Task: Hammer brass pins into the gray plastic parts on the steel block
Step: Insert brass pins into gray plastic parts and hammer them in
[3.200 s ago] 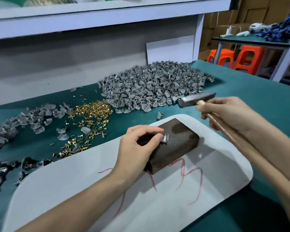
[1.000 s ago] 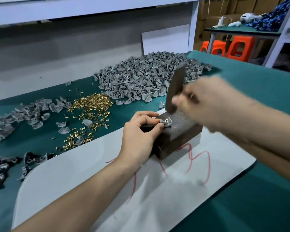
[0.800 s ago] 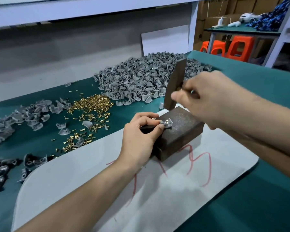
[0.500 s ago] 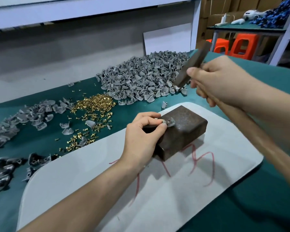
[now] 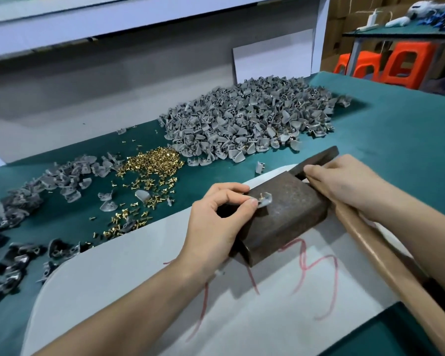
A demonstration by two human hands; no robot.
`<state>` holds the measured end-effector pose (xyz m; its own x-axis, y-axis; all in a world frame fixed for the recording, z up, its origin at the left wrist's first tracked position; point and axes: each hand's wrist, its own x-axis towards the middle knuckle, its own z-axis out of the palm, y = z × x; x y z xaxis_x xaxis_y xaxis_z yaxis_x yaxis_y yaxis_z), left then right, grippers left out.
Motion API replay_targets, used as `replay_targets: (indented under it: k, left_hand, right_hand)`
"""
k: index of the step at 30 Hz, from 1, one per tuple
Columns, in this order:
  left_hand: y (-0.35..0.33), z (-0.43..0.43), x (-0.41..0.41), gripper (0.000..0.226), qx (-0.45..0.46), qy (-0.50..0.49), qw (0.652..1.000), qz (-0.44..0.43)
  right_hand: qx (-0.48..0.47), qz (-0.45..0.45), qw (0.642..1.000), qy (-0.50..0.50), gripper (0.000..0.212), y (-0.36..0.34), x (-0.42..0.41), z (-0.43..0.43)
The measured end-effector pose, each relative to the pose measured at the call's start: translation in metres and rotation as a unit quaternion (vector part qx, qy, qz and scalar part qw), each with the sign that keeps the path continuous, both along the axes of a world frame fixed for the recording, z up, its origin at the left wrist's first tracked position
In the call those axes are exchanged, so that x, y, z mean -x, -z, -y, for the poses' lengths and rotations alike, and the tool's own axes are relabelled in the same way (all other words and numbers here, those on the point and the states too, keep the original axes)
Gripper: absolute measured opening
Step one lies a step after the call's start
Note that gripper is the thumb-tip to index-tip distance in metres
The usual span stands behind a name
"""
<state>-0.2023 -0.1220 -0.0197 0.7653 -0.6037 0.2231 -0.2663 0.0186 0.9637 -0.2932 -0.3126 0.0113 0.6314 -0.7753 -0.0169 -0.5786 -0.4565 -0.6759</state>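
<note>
— On block [image 5: 290, 211]: left fingers [image 5: 247, 202] pinching part [image 5: 264, 200], pin [image 5: 261, 196] upright, unseated.
— Right hand [image 5: 344, 181]?
— Clenched round hammer [image 5: 316, 160]; head lowered from raised position to far edge. Strike apparently paused; check pin alignment, then resume.

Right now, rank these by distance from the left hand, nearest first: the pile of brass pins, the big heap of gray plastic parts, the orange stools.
1. Pile of brass pins, just left of the left hand.
2. Big heap of gray plastic parts, behind it.
3. Orange stools, far right background.
</note>
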Motion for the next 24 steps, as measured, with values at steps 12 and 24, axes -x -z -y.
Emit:
replay_targets:
  k: [12, 24]
  left_hand:
    - [-0.080, 0.062, -0.072, 0.020, -0.121, -0.063, 0.990, 0.038]
    - [-0.028, -0.111, -0.223, 0.042, -0.529, -0.248, 0.800, 0.137]
  right_hand:
    - [0.171, -0.099, 0.980, -0.016, 0.039, 0.008, 0.005, 0.008]
    - [0.223, -0.098, 0.970, -0.022, 0.046, 0.012, 0.001, 0.012]
